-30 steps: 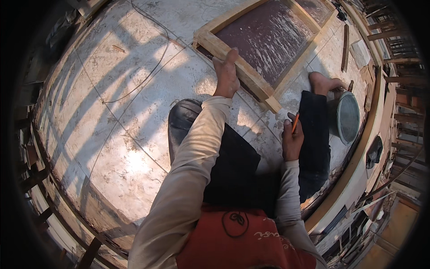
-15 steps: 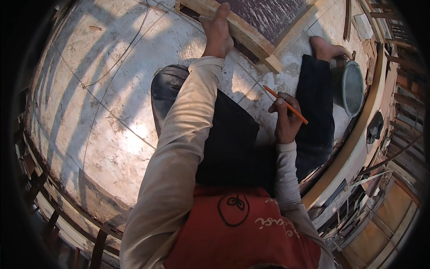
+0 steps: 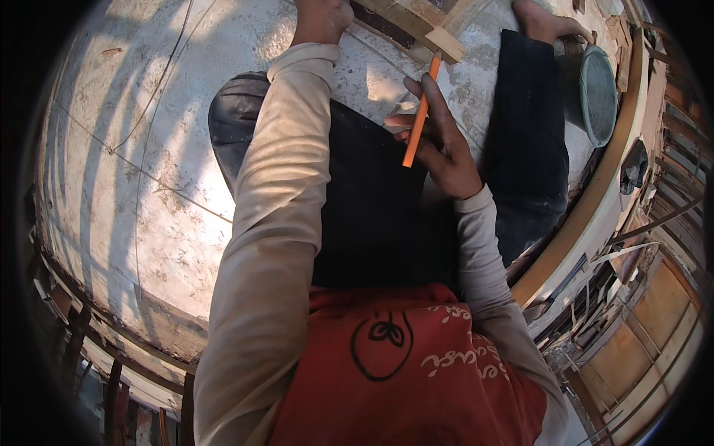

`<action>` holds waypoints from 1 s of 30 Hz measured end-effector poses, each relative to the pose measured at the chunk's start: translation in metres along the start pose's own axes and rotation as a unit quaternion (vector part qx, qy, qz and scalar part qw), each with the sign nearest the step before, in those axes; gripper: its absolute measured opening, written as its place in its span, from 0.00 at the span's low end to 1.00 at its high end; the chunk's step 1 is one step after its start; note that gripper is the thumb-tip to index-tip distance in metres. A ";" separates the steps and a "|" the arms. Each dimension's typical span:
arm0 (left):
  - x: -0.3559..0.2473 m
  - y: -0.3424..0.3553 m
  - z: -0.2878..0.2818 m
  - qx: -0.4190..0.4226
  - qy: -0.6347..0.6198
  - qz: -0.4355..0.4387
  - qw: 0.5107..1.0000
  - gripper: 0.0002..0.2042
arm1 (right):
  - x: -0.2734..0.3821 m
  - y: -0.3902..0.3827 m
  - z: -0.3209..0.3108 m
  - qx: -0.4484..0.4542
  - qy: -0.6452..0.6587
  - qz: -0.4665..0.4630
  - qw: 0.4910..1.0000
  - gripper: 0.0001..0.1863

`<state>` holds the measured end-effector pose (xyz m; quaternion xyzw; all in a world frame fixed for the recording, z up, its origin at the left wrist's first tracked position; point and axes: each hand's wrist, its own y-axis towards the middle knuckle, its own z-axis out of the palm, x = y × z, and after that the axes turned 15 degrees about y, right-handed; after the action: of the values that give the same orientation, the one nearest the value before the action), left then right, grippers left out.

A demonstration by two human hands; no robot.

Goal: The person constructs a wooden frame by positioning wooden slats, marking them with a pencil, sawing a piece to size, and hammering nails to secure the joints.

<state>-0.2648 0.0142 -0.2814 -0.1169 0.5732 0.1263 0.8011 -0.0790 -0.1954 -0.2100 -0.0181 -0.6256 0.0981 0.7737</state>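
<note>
An orange carpenter's pencil (image 3: 421,115) is held in my right hand (image 3: 446,152). Thumb and fingers close around it, above my dark trouser leg. Its tip points away from me, close to the near corner of a wooden frame (image 3: 444,44). The frame is made of pale timber and lies on the floor at the top of the view. My left hand (image 3: 321,21) is at the upper edge, beside the frame's left part. The picture's edge cuts off its fingers, so I cannot see how they are placed.
A grey-green bucket (image 3: 599,97) stands at the right, near my bare foot (image 3: 547,22). A long timber edge (image 3: 587,215) curves along the right side, with scrap wood beyond it. A thin cord (image 3: 152,100) lies on the stained pale floor (image 3: 171,245) at the left.
My right hand has moved left and the pencil has turned more upright. The view has shifted, so the frame and my left hand now sit higher and are partly cut off.
</note>
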 end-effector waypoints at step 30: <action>0.030 0.006 -0.009 -0.047 -0.071 0.003 0.996 0.29 | -0.058 0.064 0.021 -0.130 -0.108 0.069 0.983 0.24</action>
<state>-0.2656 0.0193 -0.3133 -0.1434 0.5085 0.1636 0.8331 -0.1195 -0.1448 -0.2710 -0.1510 -0.7100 0.0705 0.6842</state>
